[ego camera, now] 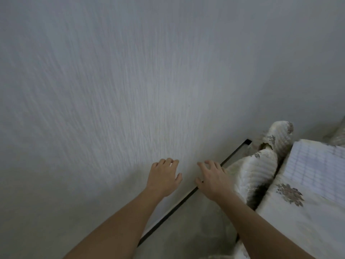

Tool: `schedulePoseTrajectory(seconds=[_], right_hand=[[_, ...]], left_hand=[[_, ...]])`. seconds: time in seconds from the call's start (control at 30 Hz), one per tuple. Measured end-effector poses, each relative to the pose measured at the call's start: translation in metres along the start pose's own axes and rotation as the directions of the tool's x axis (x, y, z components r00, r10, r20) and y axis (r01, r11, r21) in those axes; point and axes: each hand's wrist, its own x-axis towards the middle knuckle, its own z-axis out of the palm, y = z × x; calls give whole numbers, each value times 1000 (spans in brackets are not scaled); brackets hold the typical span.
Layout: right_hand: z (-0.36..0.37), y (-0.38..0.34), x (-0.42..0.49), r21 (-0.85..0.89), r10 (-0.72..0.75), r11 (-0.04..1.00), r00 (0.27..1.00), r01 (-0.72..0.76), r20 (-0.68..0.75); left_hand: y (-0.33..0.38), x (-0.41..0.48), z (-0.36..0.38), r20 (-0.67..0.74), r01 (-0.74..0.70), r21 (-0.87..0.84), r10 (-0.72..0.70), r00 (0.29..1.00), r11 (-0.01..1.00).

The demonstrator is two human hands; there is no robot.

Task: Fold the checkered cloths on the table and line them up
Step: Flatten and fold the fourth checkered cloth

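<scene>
My left hand [164, 177] and right hand [213, 179] are held out before a textured white wall [112, 81], fingers loosely spread and holding nothing. The pale checkered cloth [317, 165] lies well to the right of my right hand, on the floral-covered table [302, 227].

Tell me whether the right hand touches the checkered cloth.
Apart. Head view shows the right hand well clear of the checkered cloth, with draped floral fabric between them.
</scene>
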Motion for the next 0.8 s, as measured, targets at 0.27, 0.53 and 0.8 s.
schedulePoseTrajectory(seconds=[0.27, 0.53, 0.8], right_hand=[[13, 39, 90, 32, 112, 993, 993, -110, -33], [31, 118, 201, 100, 265, 960, 964, -261, -32], [22, 200, 262, 90, 410, 910, 910, -405, -55]], left_hand=[[-4, 112, 31, 77, -104, 8, 103, 992, 995], [9, 263, 66, 126, -226, 40, 219, 968, 973], [64, 383, 95, 100, -388, -7, 386, 917, 922]])
